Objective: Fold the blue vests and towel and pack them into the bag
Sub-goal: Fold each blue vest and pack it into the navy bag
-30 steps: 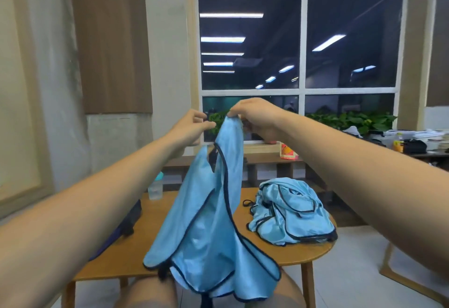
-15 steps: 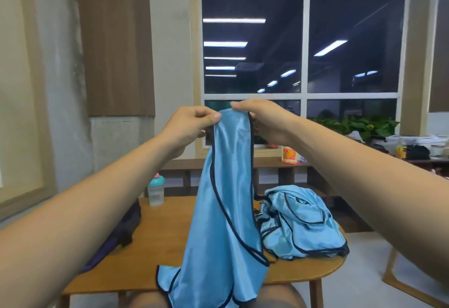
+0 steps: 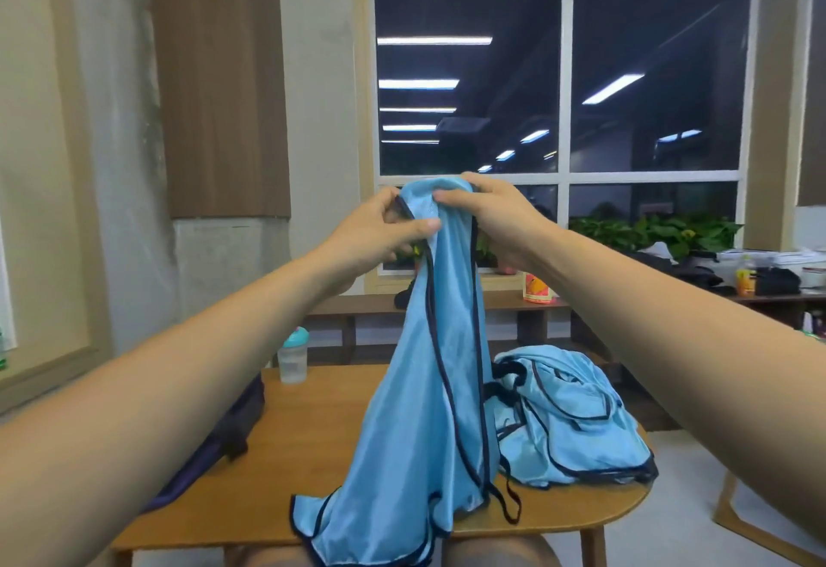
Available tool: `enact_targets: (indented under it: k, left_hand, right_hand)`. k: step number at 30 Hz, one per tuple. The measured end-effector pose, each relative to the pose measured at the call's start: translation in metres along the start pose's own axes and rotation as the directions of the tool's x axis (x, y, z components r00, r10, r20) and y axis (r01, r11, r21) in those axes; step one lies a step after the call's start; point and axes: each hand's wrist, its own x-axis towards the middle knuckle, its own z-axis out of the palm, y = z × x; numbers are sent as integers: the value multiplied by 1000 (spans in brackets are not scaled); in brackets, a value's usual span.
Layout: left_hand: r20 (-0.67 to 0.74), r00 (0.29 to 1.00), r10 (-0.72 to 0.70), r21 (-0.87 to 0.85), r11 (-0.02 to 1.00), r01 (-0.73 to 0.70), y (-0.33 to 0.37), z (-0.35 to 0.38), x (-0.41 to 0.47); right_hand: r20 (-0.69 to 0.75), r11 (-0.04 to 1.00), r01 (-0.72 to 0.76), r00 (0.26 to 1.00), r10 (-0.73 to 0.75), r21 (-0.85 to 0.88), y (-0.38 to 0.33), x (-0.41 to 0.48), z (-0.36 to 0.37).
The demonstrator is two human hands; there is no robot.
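Note:
A light blue vest point(image 3: 415, 423) with dark piping hangs from both my hands in front of me, its lower hem draped over the front edge of the wooden table point(image 3: 313, 455). My left hand point(image 3: 380, 231) pinches the vest's top on the left. My right hand point(image 3: 491, 213) grips the top on the right, fingers curled over the fabric. A crumpled pile of blue vests point(image 3: 567, 423) lies on the table's right side. A dark bag point(image 3: 219, 437) sits at the table's left edge, partly hidden by my left forearm. I cannot see a towel.
A clear bottle with a teal cap point(image 3: 292, 356) stands at the table's back left. Behind the table runs a low wooden bench point(image 3: 505, 302) under a large window. A cluttered desk with plants point(image 3: 760, 271) is at the right. My knees show under the table's front edge.
My hands have moved closer together at the vest's top, bunching the fabric over my fingers. The vest hangs narrower and its hem has settled onto the table's front edge.

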Motion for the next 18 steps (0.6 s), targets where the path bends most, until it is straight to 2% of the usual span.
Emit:
enact_targets:
  k: [3,10,13,15,18]
  left_hand:
    - [65,995,-75,61,996,71,-19,21,-7]
    - [122,977,-176,-2,984,178,-73,42,-23]
    - [15,984,-175,-43,984,176,-69,42,-29]
    - [1,988,-154,-107,982,153,-61,52,-32]
    - [-3,990,-142,-18,990,142,-55,75,-29]
  right_hand:
    - [-79,995,26,996,-34,-93,-5,3,0]
    - [-161,972,57,982,-95,-226,-14,4,-9]
    - [-208,971,38,974,-89,-236,-10,5,-10]
    - [-213,966,42,972,-98,-255,-8,4,-1]
    - [-178,956,75,975,-130,-283,-7,5,20]
